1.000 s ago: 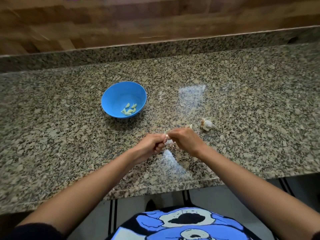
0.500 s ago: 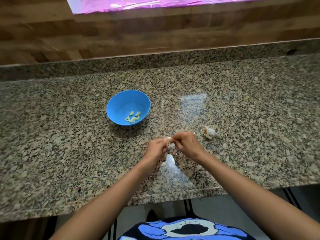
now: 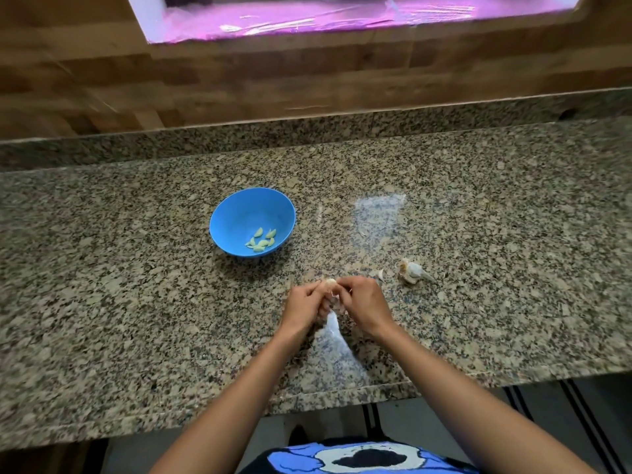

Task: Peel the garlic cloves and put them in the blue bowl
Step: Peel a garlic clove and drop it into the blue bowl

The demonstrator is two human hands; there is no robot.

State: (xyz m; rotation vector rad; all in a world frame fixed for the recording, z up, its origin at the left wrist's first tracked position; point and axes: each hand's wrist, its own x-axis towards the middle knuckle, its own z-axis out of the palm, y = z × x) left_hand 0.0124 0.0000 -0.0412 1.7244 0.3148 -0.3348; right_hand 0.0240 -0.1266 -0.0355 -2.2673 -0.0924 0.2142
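Both hands, left hand [image 3: 305, 304] and right hand [image 3: 364, 301], pinch one small pale garlic clove [image 3: 331, 284] together above the speckled granite table [image 3: 136, 302].

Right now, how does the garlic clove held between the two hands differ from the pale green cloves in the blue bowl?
The whitish garlic clove is pinched by the left hand and the right hand above the speckled granite counter; the pale green peeled cloves lie loose in the round blue bowl. The held one is single, the others several. All are garlic.
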